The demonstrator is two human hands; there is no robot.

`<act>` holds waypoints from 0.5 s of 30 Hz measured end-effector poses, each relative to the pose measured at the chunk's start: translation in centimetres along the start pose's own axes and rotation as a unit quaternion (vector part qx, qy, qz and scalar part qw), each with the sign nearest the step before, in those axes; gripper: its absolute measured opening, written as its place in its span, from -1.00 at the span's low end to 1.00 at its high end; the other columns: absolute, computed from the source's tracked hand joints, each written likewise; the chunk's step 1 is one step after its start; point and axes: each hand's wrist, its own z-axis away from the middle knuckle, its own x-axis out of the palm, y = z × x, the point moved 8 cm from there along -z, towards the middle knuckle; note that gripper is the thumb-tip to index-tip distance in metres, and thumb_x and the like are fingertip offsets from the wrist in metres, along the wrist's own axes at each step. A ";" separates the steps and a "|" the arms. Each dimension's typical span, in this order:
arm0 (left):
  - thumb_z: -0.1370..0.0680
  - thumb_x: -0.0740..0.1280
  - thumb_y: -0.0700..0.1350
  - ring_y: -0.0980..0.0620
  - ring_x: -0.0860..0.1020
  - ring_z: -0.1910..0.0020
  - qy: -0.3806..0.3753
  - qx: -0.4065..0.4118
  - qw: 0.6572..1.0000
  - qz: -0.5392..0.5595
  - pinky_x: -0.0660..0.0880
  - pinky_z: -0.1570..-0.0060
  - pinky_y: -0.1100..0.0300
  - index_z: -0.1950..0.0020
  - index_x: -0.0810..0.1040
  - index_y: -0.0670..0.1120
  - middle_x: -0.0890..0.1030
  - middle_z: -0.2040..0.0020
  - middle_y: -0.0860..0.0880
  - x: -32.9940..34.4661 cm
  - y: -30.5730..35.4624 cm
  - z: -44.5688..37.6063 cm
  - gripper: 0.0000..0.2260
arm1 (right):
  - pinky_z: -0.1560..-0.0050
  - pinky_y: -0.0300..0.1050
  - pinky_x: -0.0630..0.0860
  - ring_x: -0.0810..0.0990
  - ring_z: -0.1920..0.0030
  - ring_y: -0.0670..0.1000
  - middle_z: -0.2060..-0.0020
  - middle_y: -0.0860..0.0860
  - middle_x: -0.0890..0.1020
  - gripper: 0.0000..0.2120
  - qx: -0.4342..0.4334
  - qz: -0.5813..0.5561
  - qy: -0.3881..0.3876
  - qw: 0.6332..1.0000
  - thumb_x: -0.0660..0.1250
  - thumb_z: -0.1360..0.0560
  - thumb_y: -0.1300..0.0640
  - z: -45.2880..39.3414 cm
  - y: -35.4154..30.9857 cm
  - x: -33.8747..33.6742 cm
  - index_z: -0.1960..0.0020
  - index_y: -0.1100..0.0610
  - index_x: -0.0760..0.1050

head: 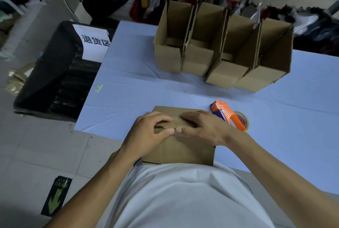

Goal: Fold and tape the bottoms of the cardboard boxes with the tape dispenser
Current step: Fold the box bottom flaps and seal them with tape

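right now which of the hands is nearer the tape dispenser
Right. The right hand presses the box flaps just beside the tape dispenser; the left hand lies farther off across the box.

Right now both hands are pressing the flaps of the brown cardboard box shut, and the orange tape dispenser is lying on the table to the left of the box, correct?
Not quite. The head view shows the orange tape dispenser lying to the right of the brown cardboard box, just beyond the right hand. Both hands, including the left hand, do press the flaps down.

white paper sign (95, 43) on black bin (51, 73) reads "退货区", green arrow floor sticker (56, 195), txt unreadable
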 end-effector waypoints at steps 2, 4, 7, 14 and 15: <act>-0.44 0.51 -0.02 0.23 0.56 -0.06 -0.004 -0.002 1.000 0.010 0.50 -0.08 0.26 -0.08 0.65 0.12 0.61 0.00 0.23 -0.1 -0.2 -0.1 -0.77 | -0.21 0.12 0.47 0.51 -0.19 0.06 -0.14 -0.01 0.60 -0.20 -0.004 0.012 -0.016 1.000 0.05 -0.36 -0.54 -0.1 -0.3 0.2 -0.17 0.12 0.50; -0.42 0.51 -0.04 0.19 0.57 -0.08 -0.013 -0.004 0.999 0.036 0.51 -0.11 0.18 -0.04 0.67 0.15 0.63 0.00 0.24 -0.1 -0.2 -0.2 -0.78 | -0.30 0.08 0.43 0.46 -0.30 0.04 -0.27 -0.04 0.56 -0.17 -0.009 0.003 -0.027 1.000 0.07 -0.34 -0.53 -0.2 -0.3 0.5 -0.29 0.08 0.48; -0.40 0.47 -0.02 0.16 0.58 -0.10 -0.004 -0.001 0.997 0.080 0.51 -0.13 0.14 0.05 0.70 0.16 0.66 0.02 0.27 0.1 0.1 -0.2 -0.85 | -0.41 0.07 0.33 0.38 -0.39 0.03 -0.39 -0.01 0.48 -0.18 0.003 -0.038 -0.034 0.999 0.15 -0.40 -0.49 0.1 0.1 0.4 -0.39 0.10 0.42; -0.41 0.52 -0.13 0.26 0.62 0.01 0.009 -0.003 0.998 0.057 0.53 -0.05 0.26 0.13 0.72 0.11 0.66 0.10 0.30 0.2 0.3 0.2 -0.87 | -0.48 -0.16 0.22 0.26 -0.48 -0.16 -0.47 -0.22 0.36 -0.33 -0.007 -0.039 0.003 0.999 0.31 -0.47 -0.31 0.3 0.2 0.9 -0.50 -0.06 0.33; -0.40 0.53 -0.12 0.24 0.61 0.00 0.005 0.002 0.999 0.049 0.52 -0.04 0.26 0.13 0.72 0.10 0.66 0.09 0.29 0.1 0.4 0.2 -0.88 | -0.48 -0.17 0.22 0.27 -0.47 -0.16 -0.47 -0.22 0.36 -0.33 -0.012 -0.036 0.007 0.999 0.31 -0.47 -0.31 0.2 0.1 0.9 -0.50 -0.07 0.33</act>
